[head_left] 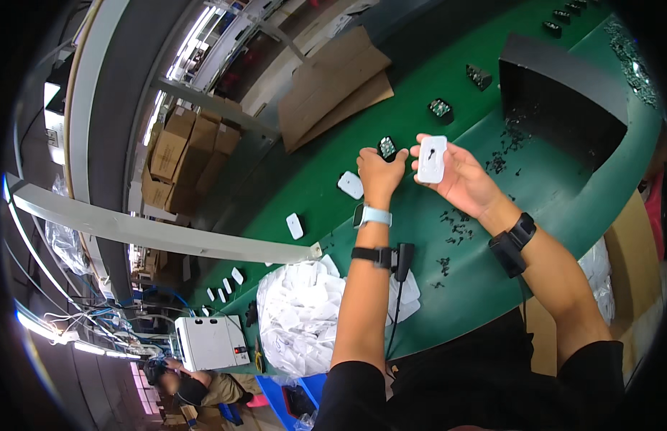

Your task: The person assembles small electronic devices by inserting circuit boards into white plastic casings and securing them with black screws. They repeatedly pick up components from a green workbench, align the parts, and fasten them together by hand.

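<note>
My left hand (pixel 379 176) is closed round a small black case (pixel 387 148) whose open top shows a green circuit board. The case is at the green belt, and its lower part is hidden by my fingers. My right hand (pixel 464 178) holds a white rounded plastic cover (pixel 433 159) up between thumb and fingers. On the cover's face lies a small black part (pixel 431 153). A case with a white cover (pixel 350 185) sits just left of my left hand. Farther up the belt stands another open black case (pixel 440 109).
Small black parts (pixel 457 228) lie scattered on the green table. A large black bin (pixel 563 100) stands at the right, a heap of white covers (pixel 297 320) at lower left. Flat cardboard (pixel 333 93) lies beyond the belt. A person (pixel 193 388) works at the far lower left.
</note>
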Demonstrator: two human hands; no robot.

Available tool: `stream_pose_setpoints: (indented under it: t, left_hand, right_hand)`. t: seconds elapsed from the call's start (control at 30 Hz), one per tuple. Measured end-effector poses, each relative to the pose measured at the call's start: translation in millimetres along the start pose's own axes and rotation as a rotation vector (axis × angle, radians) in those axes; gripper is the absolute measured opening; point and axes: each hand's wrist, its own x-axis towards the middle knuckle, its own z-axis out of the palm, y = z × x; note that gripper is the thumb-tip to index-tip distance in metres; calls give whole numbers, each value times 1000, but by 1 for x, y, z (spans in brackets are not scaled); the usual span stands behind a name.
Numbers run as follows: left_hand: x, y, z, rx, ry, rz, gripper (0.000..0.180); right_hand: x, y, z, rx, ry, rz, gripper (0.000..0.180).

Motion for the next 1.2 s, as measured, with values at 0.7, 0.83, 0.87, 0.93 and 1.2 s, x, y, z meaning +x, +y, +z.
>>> stream_pose_setpoints:
  t: [0.7,0.83,0.87,0.93,1.2]
  left_hand:
    - [-146,-3,-102,-1274,-97,-64,43]
    - [-139,9,-101,-991,-120,-80,39]
    - [-137,11,-100,-970,-119,-77,38]
    - [-135,13,-99,-912,-120,-58,37]
    - [-131,12,-93,-885,-168,-46,36]
  right_hand:
    - [-12,11,11,-188,-28,255,35]
    - [-10,14,14,-415,-55,229,40]
    - [-11,16,14,-441,-50,234,43]
    - [-11,18,15,-476,-57,233,46]
    - [-13,20,15,-505,-64,231,45]
